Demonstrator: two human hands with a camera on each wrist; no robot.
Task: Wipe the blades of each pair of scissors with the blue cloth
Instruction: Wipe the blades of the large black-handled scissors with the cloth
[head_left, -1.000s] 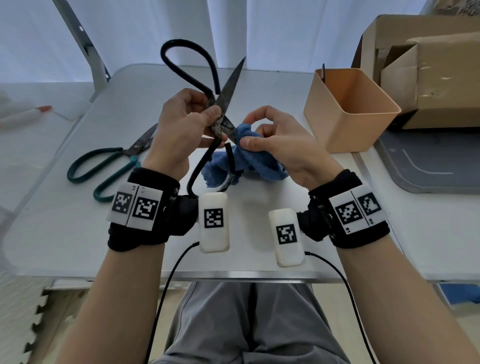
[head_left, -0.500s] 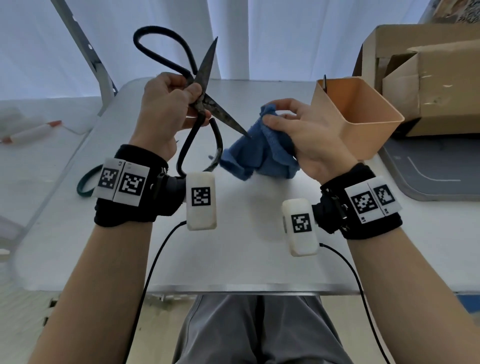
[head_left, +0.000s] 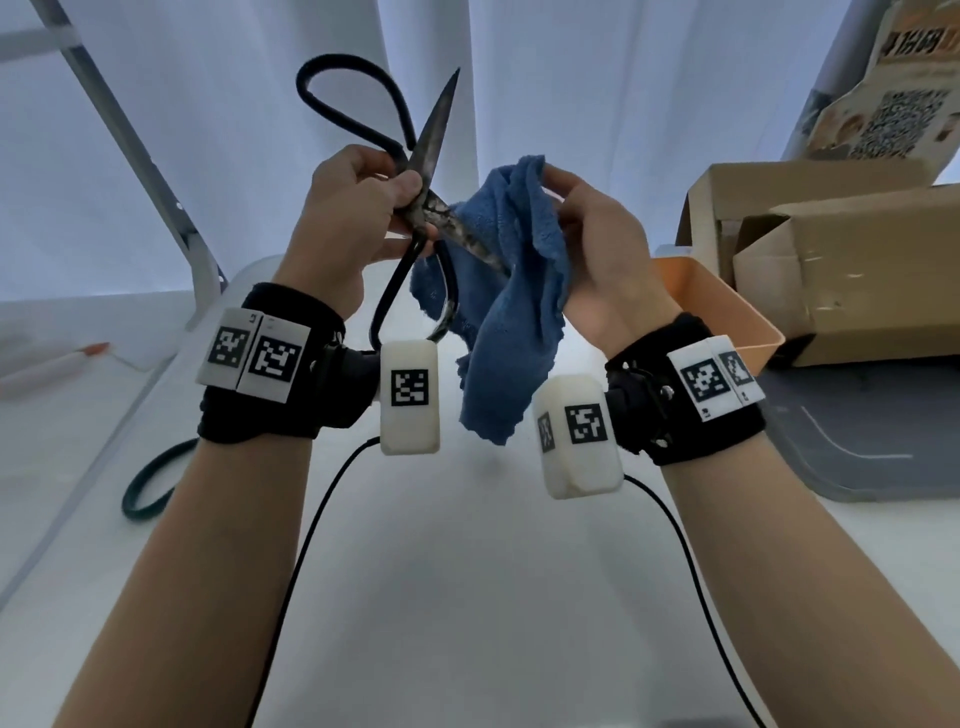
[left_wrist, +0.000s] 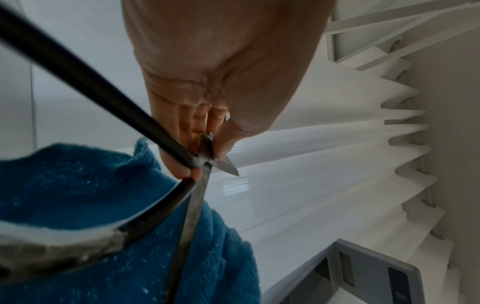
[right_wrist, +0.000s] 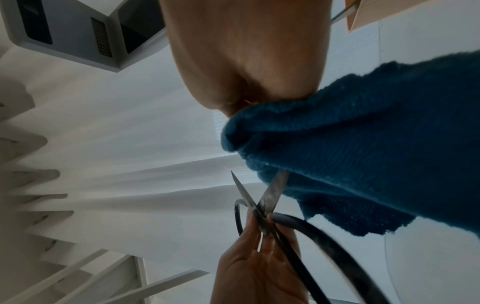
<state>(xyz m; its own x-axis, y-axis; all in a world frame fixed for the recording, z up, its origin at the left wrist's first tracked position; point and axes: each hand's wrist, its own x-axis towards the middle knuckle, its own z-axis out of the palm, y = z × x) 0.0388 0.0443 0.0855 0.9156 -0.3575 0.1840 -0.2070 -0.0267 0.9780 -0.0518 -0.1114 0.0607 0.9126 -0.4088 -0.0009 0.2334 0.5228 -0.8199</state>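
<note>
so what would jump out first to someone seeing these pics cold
Probably the big black scissors, blades spread open, held up in mid-air by the left hand near the pivot. Right beside them, the right hand holds the blue cloth, which drapes behind the lower blade. Green scissors peek out on the white table under the left forearm.

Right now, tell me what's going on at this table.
A person is cleaning scissors. Their left hand grips large black-handled iron scissors near the pivot, blades spread open. Their right hand pinches a blue terry cloth draped over the lower blade; the upper blade points up bare. A green-handled pair lies on the white table, mostly hidden behind the left arm.
</note>
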